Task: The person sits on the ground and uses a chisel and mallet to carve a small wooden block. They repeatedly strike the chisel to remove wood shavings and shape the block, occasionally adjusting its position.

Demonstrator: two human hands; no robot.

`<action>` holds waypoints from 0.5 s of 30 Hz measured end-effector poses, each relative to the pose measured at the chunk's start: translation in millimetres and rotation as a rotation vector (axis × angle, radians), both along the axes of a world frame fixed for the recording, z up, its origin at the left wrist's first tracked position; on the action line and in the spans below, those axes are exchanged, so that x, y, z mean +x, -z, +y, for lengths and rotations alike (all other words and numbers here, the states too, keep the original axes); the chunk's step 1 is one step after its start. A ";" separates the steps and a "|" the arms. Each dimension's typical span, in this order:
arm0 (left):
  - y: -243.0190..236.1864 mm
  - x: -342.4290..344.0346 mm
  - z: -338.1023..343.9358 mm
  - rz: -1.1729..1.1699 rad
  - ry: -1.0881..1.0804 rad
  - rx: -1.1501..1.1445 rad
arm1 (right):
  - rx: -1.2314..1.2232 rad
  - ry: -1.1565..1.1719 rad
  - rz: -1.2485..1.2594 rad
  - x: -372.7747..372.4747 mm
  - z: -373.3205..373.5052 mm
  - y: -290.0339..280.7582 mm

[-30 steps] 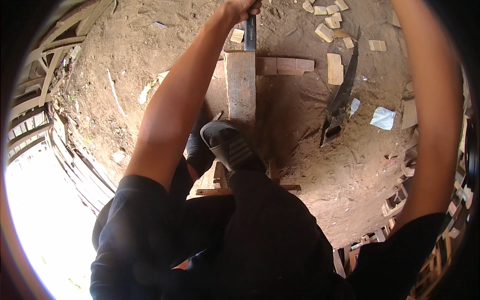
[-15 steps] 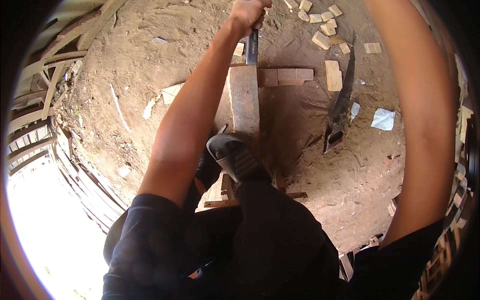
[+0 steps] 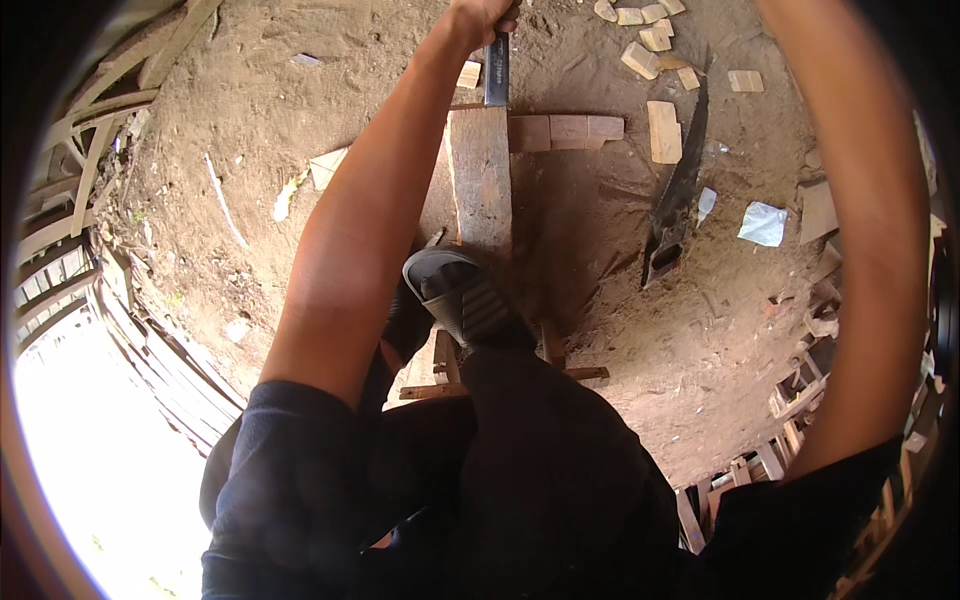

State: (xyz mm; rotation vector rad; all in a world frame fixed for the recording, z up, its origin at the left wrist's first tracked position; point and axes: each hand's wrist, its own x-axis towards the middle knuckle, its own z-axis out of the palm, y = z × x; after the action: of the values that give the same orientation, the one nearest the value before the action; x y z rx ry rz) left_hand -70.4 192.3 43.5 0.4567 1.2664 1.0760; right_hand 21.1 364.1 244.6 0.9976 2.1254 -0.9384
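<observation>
Since half a second ago I see the left hand (image 3: 482, 14) and the dark blade (image 3: 496, 70) it grips sitting a touch higher toward the top edge, while the plank (image 3: 480, 185) under it has kept its place on the dirt floor (image 3: 250, 110). The left hand is closed around the top of the blade, partly cut off by the rim of the view, with the arm stretched straight out from the lower left. The blade hangs down from that fist and its lower end meets the far end of the plank. The plank lies lengthwise away from me, directly below the left hand, and my dark shoe (image 3: 462, 295) presses on its near end. The right forearm rises along the right side, but the right hand itself is out of view, so I cannot tell whether it is open or closed. A hand saw (image 3: 676, 195) lies on the floor to the right of the plank, well apart from the left hand. Small cut wood blocks (image 3: 662, 130) are scattered near the top, beside the saw's tip.
</observation>
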 end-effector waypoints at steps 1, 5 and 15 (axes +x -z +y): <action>-1.9 -1.5 -1.4 -0.015 -0.005 -0.011 | 0.000 0.010 0.007 2.0 3.3 0.1; -4.8 2.4 -0.3 -0.030 -0.011 -0.004 | 0.031 0.059 0.039 2.9 18.2 -7.9; -6.4 2.3 -2.8 0.034 -0.011 -0.004 | 0.021 -0.090 -0.186 -2.4 -6.2 5.3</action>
State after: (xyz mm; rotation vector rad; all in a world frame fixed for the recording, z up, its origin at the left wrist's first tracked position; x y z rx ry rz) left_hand -68.0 189.5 49.9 0.4673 1.3021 1.0786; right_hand 18.7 357.8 239.4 0.9523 2.0100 -0.7510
